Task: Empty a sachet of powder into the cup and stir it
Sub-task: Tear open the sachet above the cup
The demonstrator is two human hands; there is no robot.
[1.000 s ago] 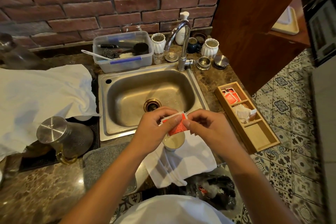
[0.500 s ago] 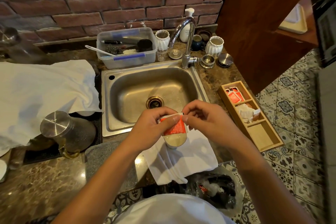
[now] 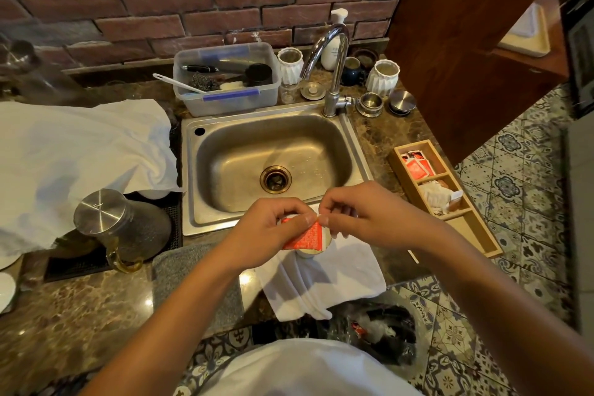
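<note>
Landmark: sink (image 3: pixel 353 151), set in the surface (image 3: pixel 80 309).
Sachet (image 3: pixel 305 237): red, held just in front of the sink, directly above the cup (image 3: pixel 309 253); hides most of the cup.
Cup: stands on a white cloth (image 3: pixel 321 283) just in front of the sink; only a pale part of the rim visible.
Left hand (image 3: pixel 266 231): grasping the sachet, thumb and fingers pinching its upper left part.
Right hand (image 3: pixel 363 219): pinching the top right corner of the sachet, where a white edge shows.
Step, as judged: tearing the top open; powder not yet poured.
Spoon or stirrer: none seen near the cup.
Risk 1: sudden tear, too much pull, powder thrown onto cloth or into the sink.
Risk 2: tear going too low down the side, powder falling out beside the cup.
Risk 3: hand knocking the cup, cloth under it perhaps sliding.
More sachets: in a wooden tray (image 3: pixel 475 235) right of the sink.
</note>
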